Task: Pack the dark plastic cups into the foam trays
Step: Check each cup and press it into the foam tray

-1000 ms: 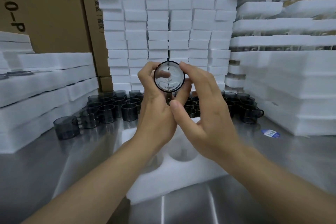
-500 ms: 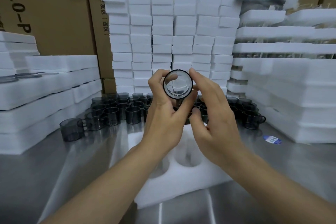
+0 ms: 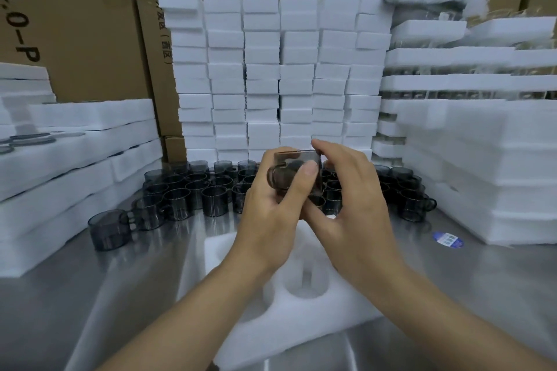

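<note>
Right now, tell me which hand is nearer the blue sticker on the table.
Right. The right hand is left of the blue sticker; the left hand is farther left, beyond the dark cup both hold.

I see both hands holding one dark cup (image 3: 297,169) above the foam tray (image 3: 301,325). The left hand (image 3: 271,208) grips it, thumb across its wall, and the right hand (image 3: 355,214) has fingertips on its upper edge. Beyond the tray stand loose cups (image 3: 193,190), and behind them stacked foam blocks (image 3: 280,69).
</note>
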